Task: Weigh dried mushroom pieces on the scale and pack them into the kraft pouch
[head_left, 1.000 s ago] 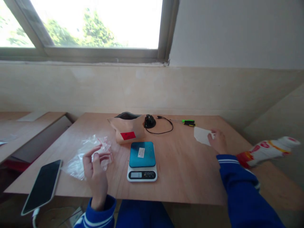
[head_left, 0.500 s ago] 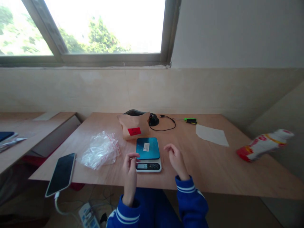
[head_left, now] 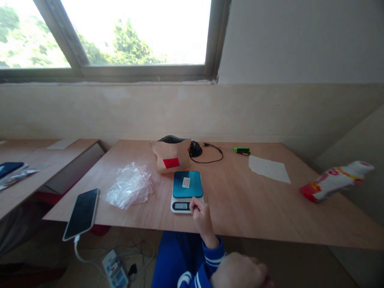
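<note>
My right hand (head_left: 201,213) is at the front right corner of a kitchen scale (head_left: 187,185), its fingers curled over the button panel beside the display. Nothing shows in that hand. The scale has a blue top plate with a white label, and a white body. My left hand (head_left: 240,271) is low at the bottom edge, crossed over by the right sleeve. It is blurred and its fingers are mostly hidden. Behind the scale stands an open brown paper pouch (head_left: 171,154) with a red label. Clear zip bags (head_left: 129,187) lie in a pile to the left.
A phone (head_left: 81,214) with a charging cable overhangs the front left edge. Behind are a black round device (head_left: 195,149) with a cable and screwdrivers (head_left: 241,151). White paper (head_left: 269,168) and a tilted red-and-white bottle (head_left: 333,183) are at right. A power strip (head_left: 115,269) lies below.
My right hand has moved left, from beside the scale to its button panel, and its fingers have curled. My left hand has left the scale and swung down to the right.
</note>
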### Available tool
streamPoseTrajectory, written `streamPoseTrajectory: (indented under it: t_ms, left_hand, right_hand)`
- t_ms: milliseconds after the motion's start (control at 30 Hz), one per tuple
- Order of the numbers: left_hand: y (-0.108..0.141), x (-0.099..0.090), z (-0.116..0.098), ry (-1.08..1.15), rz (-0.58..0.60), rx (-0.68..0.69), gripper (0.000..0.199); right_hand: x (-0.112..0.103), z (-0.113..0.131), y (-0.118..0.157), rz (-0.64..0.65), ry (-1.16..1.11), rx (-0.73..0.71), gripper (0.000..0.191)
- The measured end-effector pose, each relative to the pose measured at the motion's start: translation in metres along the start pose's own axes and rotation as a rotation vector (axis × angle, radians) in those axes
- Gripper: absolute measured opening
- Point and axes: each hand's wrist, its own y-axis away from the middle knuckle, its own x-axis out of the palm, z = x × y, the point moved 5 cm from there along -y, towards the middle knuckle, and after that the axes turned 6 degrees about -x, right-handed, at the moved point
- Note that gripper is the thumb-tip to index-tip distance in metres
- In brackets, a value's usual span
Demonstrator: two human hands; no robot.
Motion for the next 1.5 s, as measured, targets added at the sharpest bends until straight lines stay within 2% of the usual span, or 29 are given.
streamPoseTrajectory:
  t_ms: [33,100,200,333,467,567,633,667,700,767,833,867,933,967,1033,1100,1133,1200,1267,1300,1433,1500]
  left_hand:
    - [-0.001,0.013,0.002,-0.124,0.040,-0.012,0.031]
    - [-0.004,0.028,0.002,-0.274,0.022,-0.002,0.031]
    - [-0.006,0.029,-0.002,-0.316,-0.086,0.016,0.030]
    - [-0.007,0.019,-0.006,-0.305,-0.155,0.028,0.028]
    - [-0.004,0.010,-0.008,-0.261,-0.168,0.073,0.027]
    - [0.010,-0.009,-0.016,-0.024,-0.280,0.257,0.021]
    - [0.027,-0.032,-0.014,0.242,-0.454,0.357,0.024]
    - [0.037,-0.046,-0.006,0.374,-0.576,0.349,0.027]
    - [0.046,-0.061,0.008,0.481,-0.725,0.285,0.030]
    - [0.069,-0.089,0.051,0.610,-1.070,0.023,0.029]
    - [0.096,-0.117,0.104,0.580,-1.393,-0.287,0.023]
    - [0.108,-0.132,0.129,0.506,-1.503,-0.421,0.018]
    - [0.127,-0.160,0.178,0.364,-1.610,-0.684,0.022]
    - [0.135,-0.172,0.199,0.275,-1.630,-0.859,0.028]
    - [0.147,-0.192,0.234,0.122,-1.574,-1.149,0.047]
    - [0.151,-0.205,0.260,0.084,-1.462,-1.275,0.063]
    - [0.151,-0.207,0.271,0.106,-1.389,-1.292,0.061]
    - [0.149,-0.207,0.288,0.172,-1.265,-1.268,0.041]
    - [0.148,-0.203,0.297,0.209,-1.214,-1.234,0.021]
    - [0.147,-0.201,0.300,0.211,-1.215,-1.227,0.018]
    - [0.144,-0.190,0.304,0.204,-1.226,-1.275,0.042]
    - [0.139,-0.186,0.306,0.200,-1.211,-1.282,0.043]
  right_hand:
    - [-0.001,-0.002,0.003,-0.024,0.001,0.007,0.017]
    - [-0.003,-0.003,0.008,-0.039,0.006,-0.005,0.016]
    - [-0.005,-0.004,0.010,-0.028,0.028,-0.033,0.017]
    - [-0.013,-0.009,0.009,-0.053,0.081,-0.020,0.017]
    - [-0.018,-0.012,0.009,-0.067,0.123,-0.012,0.016]
    - [-0.020,-0.014,0.008,-0.050,0.133,-0.003,0.015]
    - [-0.025,-0.018,0.007,-0.055,0.113,0.009,0.015]
    - [-0.029,-0.021,0.006,-0.070,0.098,0.018,0.015]
    - [-0.035,-0.024,0.005,-0.091,0.083,0.033,0.015]
    - [-0.050,-0.032,0.005,-0.149,0.074,0.073,0.014]
    - [-0.067,-0.038,0.006,-0.222,0.093,0.107,0.013]
    - [-0.076,-0.040,0.007,-0.262,0.105,0.119,0.012]
    - [-0.092,-0.043,0.008,-0.344,0.124,0.135,0.010]
    - [-0.098,-0.043,0.009,-0.378,0.128,0.143,0.010]
    - [-0.106,-0.043,0.010,-0.422,0.131,0.154,0.009]
    - [-0.110,-0.041,0.010,-0.436,0.131,0.156,0.008]
    - [-0.110,-0.041,0.010,-0.435,0.132,0.156,0.009]
    - [-0.109,-0.040,0.010,-0.419,0.135,0.156,0.009]
    - [-0.108,-0.040,0.010,-0.386,0.140,0.154,0.010]
    - [-0.107,-0.041,0.010,-0.368,0.142,0.153,0.010]
    - [-0.105,-0.042,0.010,-0.336,0.155,0.161,0.011]
    - [-0.104,-0.044,0.011,-0.336,0.155,0.168,0.011]
